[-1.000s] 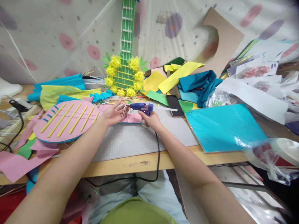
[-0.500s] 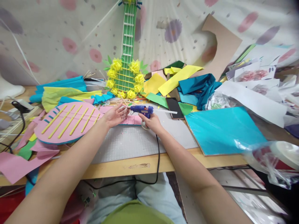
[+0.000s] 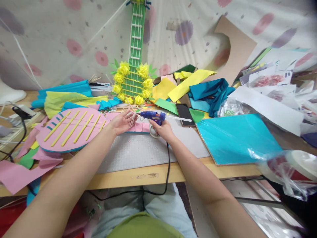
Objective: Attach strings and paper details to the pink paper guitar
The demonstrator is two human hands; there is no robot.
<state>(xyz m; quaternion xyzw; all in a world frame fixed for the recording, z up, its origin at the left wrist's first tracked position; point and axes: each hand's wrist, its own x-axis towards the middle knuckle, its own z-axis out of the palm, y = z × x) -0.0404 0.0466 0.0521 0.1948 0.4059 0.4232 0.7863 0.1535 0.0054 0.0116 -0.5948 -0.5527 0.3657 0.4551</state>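
Blue plastic hot-glue gun (image 3: 153, 115) over far edge of grey cutting mat (image 3: 138, 150), nozzle pointing left, white glue stick (image 3: 179, 118) jutting from its back. Clamped in right hand (image 3: 162, 129), fingers wrapped round the grip, just above the mat's far edge. Black cord (image 3: 168, 165) trailing from the gun across the mat and off its near edge, over the counter (image 3: 148, 173) rim. Left hand (image 3: 122, 121) at the mat's far left corner, palm up, fingers loosely spread. Thin pale wooden sticks (image 3: 132, 119) at its fingertips, close to the nozzle; hard to tell whether pinched or merely resting. Pink oval foam board with yellow strips (image 3: 71, 129) left of the mat. Black phone (image 3: 184, 112) beyond the mat's far right corner. Turquoise sheet (image 3: 237, 137) right of the mat. Green paper guitar ringed with yellow paper flowers (image 3: 133, 79) propped well behind the mat.
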